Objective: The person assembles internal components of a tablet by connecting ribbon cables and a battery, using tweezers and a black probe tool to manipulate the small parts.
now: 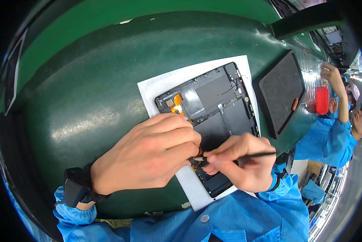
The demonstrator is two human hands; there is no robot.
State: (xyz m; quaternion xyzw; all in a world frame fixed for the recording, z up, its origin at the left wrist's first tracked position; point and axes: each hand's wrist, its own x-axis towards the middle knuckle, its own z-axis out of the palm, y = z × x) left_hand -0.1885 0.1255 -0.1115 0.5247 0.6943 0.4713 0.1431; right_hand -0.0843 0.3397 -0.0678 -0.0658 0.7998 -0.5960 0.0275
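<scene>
An opened black tablet housing (211, 129) lies slantwise on a white sheet (150, 90). Orange flex cable (177, 104) shows near its upper left corner. My left hand (152, 151) rests over the housing's left edge, its fingers curled together; whatever they grip is hidden. Close beside it, my right hand (247, 163) has thumb and fingers pinched, with a thin dark stick-like tool (263, 154) passing through the grip and sticking out to the right. A small white piece (199, 159) sits between the fingertips of both hands, beside more orange flex cable.
Right of the sheet is a dark foam-topped tray (282, 88) with a small orange-brown piece (295, 104) on it. Beyond stand clear plastic trays (310, 80) and a red container (322, 101). A co-worker's arm (340, 94) reaches in there. Green tabletop (92, 97) extends leftward.
</scene>
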